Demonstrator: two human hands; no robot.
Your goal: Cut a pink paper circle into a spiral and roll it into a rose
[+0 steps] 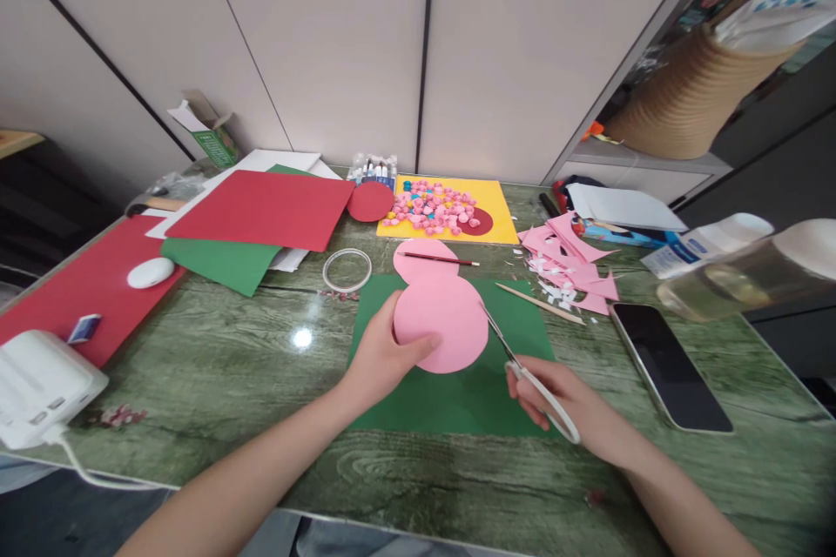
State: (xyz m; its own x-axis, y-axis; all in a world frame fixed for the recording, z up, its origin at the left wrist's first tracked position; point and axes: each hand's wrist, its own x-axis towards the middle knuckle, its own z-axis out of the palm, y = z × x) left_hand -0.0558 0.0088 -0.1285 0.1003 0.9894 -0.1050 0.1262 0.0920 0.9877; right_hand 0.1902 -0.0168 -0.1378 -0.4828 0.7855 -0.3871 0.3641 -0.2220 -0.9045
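Observation:
My left hand (385, 348) pinches a round pink paper disc (444, 322) by its left side, thumb on top, above a green paper sheet (450, 405). In my right hand (555, 396) is a pair of scissors (542, 393) with white handles, fingers through the loops. The blade tips meet the disc's right edge. Just behind lies a second pink disc (411, 271), partly covered by the held one, with a dark red pencil (444, 258) across it. A pointed wooden stick (542, 305) rests at the green sheet's upper right.
Pink paper scraps (568, 252) and white bits lie at right, near a phone (670, 365) and a clear bottle (738, 278). Behind, a yellow sheet (500, 200) bears small pink balls (431, 207). A tape ring (347, 270) and red sheets (261, 209) are at left.

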